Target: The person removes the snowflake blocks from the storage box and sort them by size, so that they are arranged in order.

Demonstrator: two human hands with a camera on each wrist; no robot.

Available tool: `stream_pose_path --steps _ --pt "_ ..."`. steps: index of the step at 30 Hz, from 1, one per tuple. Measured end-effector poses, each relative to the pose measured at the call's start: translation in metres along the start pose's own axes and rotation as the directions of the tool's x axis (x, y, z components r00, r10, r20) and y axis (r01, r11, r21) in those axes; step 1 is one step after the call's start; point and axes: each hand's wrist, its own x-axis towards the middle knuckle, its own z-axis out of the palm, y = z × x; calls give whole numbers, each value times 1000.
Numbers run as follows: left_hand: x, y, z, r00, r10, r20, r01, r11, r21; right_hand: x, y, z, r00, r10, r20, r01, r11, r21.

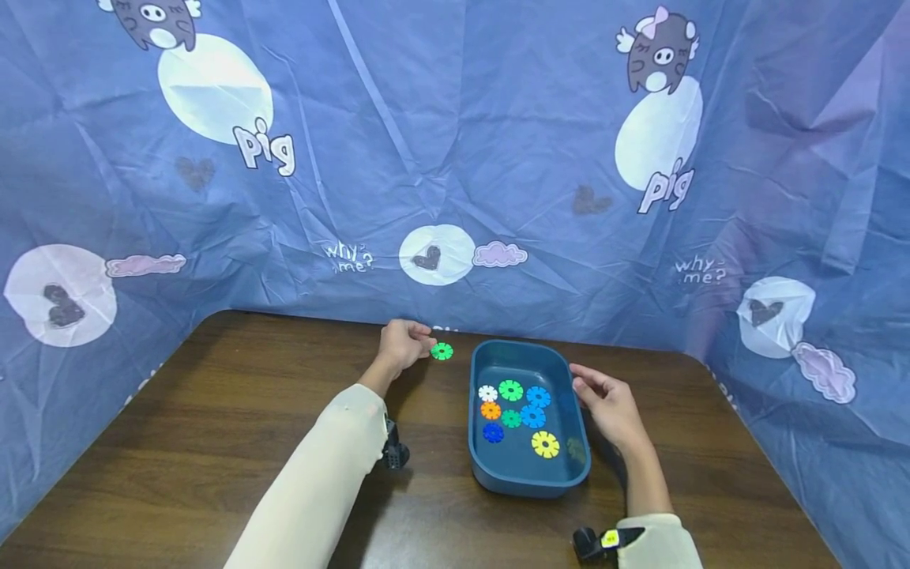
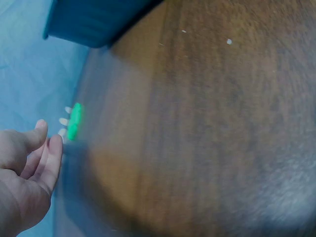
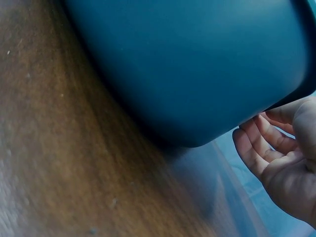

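Observation:
A green notched flower-shaped disc (image 1: 441, 351) is near the table's back edge, just right of my left hand (image 1: 405, 345). In the left wrist view, the thumb and loosely bent fingers of that hand stand beside the green disc (image 2: 75, 121), with a small gap at the fingertips. A dark blue plastic bin (image 1: 529, 484) holds several flower discs, among them a yellow disc (image 1: 545, 444), an orange disc (image 1: 490, 410) and a white disc (image 1: 487, 393). My right hand (image 1: 613, 407) touches the bin's right side, fingertips against the outer wall (image 3: 197, 74) below the rim.
The brown wooden table (image 1: 235, 427) runs back to a blue printed curtain (image 1: 441, 190), which hangs behind it and along both sides. A black wrist camera (image 1: 395, 449) sits at the left sleeve, and another camera (image 1: 588, 544) is at the right wrist.

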Motion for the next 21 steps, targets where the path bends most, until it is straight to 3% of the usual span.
stream_pose_path --steps 5,9,11,15,21 --pt "-4 18 -2 997 58 48 -60 997 41 1 0 0 1000 0 4 0 1000 11" --pt "-11 35 3 982 157 109 -171 976 136 1 0 0 1000 3 4 -3 1000 13" --pt "-15 44 8 964 222 148 -247 951 184 0 -1 0 1000 6 0 -6 1000 10" --pt "-23 60 21 914 327 241 -380 897 224 1 -1 1 1000 3 1 -3 1000 4" --pt "-42 78 43 841 375 391 -482 847 225 -1 -2 1 1000 -2 8 2 1000 -8"
